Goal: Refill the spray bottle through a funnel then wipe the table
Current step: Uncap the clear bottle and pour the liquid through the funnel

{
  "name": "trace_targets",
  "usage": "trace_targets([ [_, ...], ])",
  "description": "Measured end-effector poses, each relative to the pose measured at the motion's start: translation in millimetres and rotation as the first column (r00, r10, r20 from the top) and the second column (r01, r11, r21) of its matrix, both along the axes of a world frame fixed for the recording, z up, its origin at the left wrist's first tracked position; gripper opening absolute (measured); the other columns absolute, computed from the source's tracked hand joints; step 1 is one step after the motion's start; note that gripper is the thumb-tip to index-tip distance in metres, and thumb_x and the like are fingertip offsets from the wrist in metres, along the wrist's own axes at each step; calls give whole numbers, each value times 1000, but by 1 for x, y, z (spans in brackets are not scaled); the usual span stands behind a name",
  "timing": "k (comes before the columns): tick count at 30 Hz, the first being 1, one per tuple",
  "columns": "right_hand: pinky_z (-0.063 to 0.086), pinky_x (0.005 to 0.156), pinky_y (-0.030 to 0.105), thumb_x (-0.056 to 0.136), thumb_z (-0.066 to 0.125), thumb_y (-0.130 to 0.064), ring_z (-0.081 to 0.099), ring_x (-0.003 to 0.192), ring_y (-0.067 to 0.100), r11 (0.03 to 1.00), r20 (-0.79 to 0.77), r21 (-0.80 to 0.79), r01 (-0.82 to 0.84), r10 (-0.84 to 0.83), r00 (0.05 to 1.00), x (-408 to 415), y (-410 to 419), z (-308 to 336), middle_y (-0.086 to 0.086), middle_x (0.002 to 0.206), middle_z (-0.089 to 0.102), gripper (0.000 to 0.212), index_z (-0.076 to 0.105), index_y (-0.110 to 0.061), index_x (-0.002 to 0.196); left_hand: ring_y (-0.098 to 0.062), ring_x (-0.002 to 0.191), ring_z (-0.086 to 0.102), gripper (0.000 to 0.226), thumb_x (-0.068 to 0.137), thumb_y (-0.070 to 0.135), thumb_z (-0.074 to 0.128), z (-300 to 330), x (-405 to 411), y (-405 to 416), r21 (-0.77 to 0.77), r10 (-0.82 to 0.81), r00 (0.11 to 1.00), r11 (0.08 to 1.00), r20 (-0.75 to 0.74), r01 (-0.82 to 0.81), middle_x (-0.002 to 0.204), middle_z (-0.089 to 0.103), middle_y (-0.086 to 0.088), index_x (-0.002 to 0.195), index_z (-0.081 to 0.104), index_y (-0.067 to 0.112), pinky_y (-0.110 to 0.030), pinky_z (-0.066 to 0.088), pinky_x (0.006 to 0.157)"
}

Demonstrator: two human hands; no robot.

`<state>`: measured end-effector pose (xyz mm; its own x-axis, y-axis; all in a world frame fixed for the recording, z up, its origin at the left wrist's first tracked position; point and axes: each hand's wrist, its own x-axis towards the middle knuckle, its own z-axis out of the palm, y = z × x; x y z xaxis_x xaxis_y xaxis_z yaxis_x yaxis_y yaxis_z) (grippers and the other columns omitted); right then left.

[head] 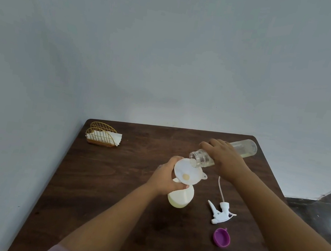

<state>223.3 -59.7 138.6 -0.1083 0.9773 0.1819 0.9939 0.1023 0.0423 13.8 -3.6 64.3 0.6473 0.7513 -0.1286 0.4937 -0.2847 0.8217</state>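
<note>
While the right hand [224, 160] tips the clear bottle [242, 150] mouth-down over the funnel [187, 172], we're in the refill step; wiping not started. Right grip: fingers wrapped round the clear bottle near its neck, mouth just over the funnel's far rim. Pale liquid sits in the funnel throat; can't tell if a stream is running. Left hand [166, 178] curls round the spray bottle [180, 197] at the neck, under the funnel, steadying both at mid-desk [110, 181].

Spray head [220, 213] with its dip tube lies on the desk right of the spray bottle, purple cap [221, 237] nearer still. Napkin holder [102, 134] sits at the far left corner.

Next, my read: keep the tilt slow so the funnel doesn't back up, left hand stays put or the bottle tips. Then set the clear bottle down, pull the funnel, screw the spray head on, fetch a napkin.
</note>
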Motion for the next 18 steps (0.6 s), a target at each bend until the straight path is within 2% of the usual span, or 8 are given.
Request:
trace_targets([
  [6,38,86,32,75,64,-6,55,94,24,1000,-5,-5,-6,6,1000,0,1,-1,2,100,58,45,56,-20,117,-15,117,56,93,59,50,88,4,-1,-1,-74,8,999,997,42,-4,130,55,12,136,38,36,-38,52,97],
  [18,39,83,33,75,64,-8,56,91,26,1000,-6,12,-12,13,1000,1,3,1,3,98,59,40,58,-18,114,-14,115,58,88,63,45,88,7,-2,-3,-92,11,996,996,83,-3,129,56,12,135,40,35,-32,53,95],
])
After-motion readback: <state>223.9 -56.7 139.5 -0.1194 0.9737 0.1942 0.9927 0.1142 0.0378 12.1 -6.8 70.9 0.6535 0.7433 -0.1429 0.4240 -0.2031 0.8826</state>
